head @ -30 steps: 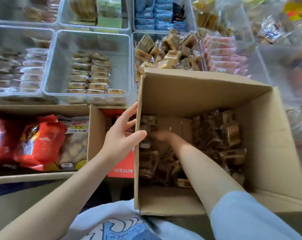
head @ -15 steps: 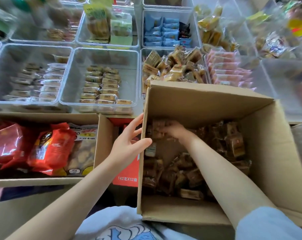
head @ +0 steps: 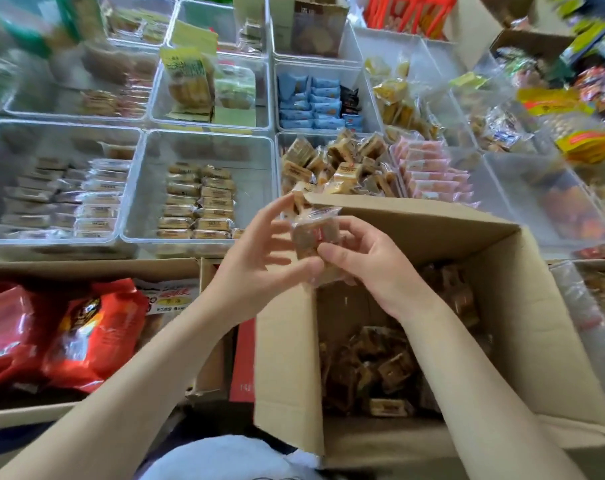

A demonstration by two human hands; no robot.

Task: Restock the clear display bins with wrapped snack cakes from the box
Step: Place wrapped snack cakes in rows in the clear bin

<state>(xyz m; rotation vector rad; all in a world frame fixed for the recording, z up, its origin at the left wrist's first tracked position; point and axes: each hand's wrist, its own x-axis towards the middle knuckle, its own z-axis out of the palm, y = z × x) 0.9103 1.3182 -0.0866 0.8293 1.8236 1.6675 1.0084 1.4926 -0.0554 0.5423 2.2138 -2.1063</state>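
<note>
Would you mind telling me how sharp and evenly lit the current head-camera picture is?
Head view: soft daylight, no hard shadows; the right hand and left hand holding the wrapped snack cake are fairly sharp; the clear bins at the upper left smear with motion blur; wide-angle distortion bends the cardboard box; glare glints on the red bags.

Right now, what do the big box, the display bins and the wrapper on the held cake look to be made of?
Box: matte brown corrugated cardboard, folded flaps.
Display bins: clear rigid plastic, glossy; contents show through the walls.
Held cake's wrapper: thin transparent film, probably plastic; crinkled, shiny, pinched by both the left hand and the right hand.
</note>
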